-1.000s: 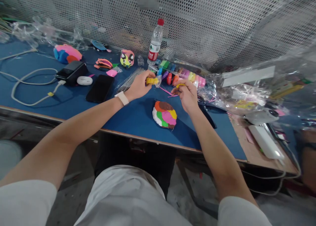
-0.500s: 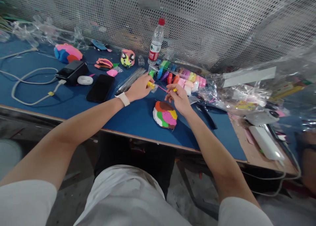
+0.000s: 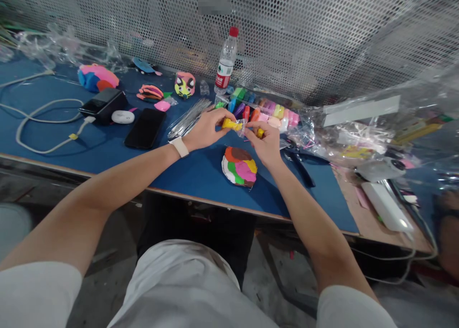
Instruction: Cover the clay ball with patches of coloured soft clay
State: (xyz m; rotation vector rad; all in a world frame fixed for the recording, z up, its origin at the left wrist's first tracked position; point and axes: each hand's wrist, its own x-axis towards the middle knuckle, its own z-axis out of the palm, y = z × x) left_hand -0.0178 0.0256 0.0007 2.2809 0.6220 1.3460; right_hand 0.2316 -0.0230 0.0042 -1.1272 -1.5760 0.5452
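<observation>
Now closer together, the left hand and right hand pinch opposite ends of the crosswise yellow clay packet, the right also gripping a yellow clay lump.

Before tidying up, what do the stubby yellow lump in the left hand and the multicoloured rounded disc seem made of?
Stubby yellow lump: probably modelling clay, smooth-looking, by its pinched shape. Multicoloured rounded disc: matte, likely clay too, from its irregular colour patches.
</observation>
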